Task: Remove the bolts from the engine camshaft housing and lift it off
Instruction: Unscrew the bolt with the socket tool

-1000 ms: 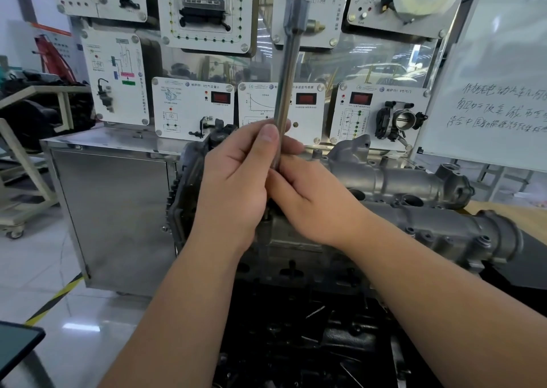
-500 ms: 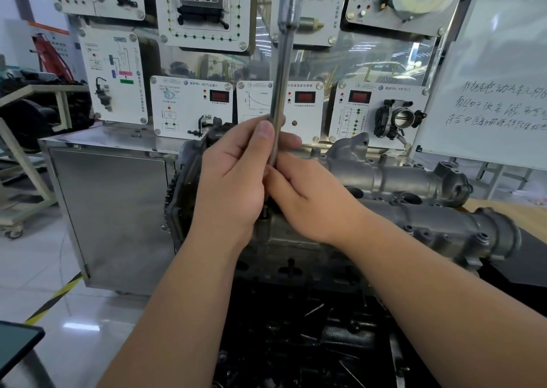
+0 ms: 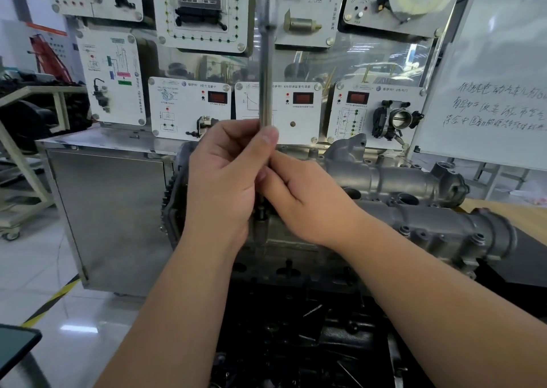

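Your left hand [image 3: 225,186] grips the long steel extension bar [image 3: 265,70], thumb pressed on the shaft; your right hand [image 3: 299,201] pinches it just lower down. The bar stands upright, its lower end on a bolt [image 3: 261,212] at the near-left end of the grey camshaft housing [image 3: 414,210], which sits on the engine.

2 bare forearms, no sleeves.
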The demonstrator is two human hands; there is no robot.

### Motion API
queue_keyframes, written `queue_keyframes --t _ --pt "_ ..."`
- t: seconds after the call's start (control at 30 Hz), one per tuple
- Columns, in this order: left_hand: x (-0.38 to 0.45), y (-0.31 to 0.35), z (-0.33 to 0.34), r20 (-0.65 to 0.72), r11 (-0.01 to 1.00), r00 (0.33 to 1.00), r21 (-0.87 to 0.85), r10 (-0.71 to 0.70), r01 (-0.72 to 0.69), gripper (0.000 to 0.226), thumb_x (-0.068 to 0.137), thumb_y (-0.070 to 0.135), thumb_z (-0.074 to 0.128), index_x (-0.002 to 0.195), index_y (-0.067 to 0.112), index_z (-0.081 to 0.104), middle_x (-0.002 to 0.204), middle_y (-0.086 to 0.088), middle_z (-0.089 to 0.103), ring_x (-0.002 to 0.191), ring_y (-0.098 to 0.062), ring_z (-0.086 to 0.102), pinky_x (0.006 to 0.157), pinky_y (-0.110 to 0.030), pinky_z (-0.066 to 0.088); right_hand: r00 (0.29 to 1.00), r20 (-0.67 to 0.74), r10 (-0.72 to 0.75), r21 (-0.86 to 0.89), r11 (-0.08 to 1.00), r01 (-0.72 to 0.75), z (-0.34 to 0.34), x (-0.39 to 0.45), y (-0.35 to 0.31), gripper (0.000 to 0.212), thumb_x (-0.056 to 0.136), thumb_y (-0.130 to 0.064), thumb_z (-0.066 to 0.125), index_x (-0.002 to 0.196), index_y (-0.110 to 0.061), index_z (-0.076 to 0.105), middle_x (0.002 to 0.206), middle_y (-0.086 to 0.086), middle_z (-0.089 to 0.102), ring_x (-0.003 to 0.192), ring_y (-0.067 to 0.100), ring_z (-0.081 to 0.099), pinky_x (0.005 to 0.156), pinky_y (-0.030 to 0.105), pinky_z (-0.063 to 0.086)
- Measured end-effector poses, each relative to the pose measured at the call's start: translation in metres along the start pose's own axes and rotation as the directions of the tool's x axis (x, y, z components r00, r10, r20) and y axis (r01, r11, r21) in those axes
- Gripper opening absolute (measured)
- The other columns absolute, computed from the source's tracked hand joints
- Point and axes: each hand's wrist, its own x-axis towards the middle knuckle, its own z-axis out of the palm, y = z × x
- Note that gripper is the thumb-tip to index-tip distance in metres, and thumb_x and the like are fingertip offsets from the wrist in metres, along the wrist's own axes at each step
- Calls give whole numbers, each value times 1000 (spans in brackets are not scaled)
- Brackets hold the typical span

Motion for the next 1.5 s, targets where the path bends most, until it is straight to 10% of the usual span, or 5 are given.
queue_keyframes --t 0.67,0.9,1.07,1.2,1.5 --pt "-3 -2 3 158 989 987 147 9 -32 31 99 24 53 83 34 78 81 7 74 90 -3 69 83 -18 53 999 25 25 3 1000 -25 1 2 0 30 100 -32 36 77 -17 50 63 -2 54 57 13 52 55 30 41" --pt "-2 -4 4 -4 997 998 28 66 -66 22 79 12 76 74 33 75 76 7 73 75 -7 68 74 -21 55 999 25 36 -18 999 -35 -1 1 0 29 103 -30 45 87 -8 55 62 3 59 56 18 56 54 38 45" --pt "-4 -5 3 69 996 997 81 28 -34 8 82 24 78 87 24 71 81 7 73 81 -6 68 76 -19 54 1000 11 23 -34 999 -23 0 1 -1 32 102 -23 42 70 -26 43 57 -11 49 50 9 49 49 19 35" --pt "-2 -2 -3 164 991 986 132 -33 11 27 98 31 56 86 29 80 80 5 74 83 -5 69 78 -19 53 996 61 60 -31 998 -58 -1 1 1 28 106 -25 43 81 -15 52 65 -1 55 59 15 53 57 33 43" --pt "-4 -1 4 41 996 996 36 75 -76 22 78 9 77 75 30 74 75 6 74 73 -7 68 72 -20 54 997 71 39 13 999 -40 -3 1 -2 36 95 -37 34 84 -9 54 66 4 59 61 21 56 61 43 46"
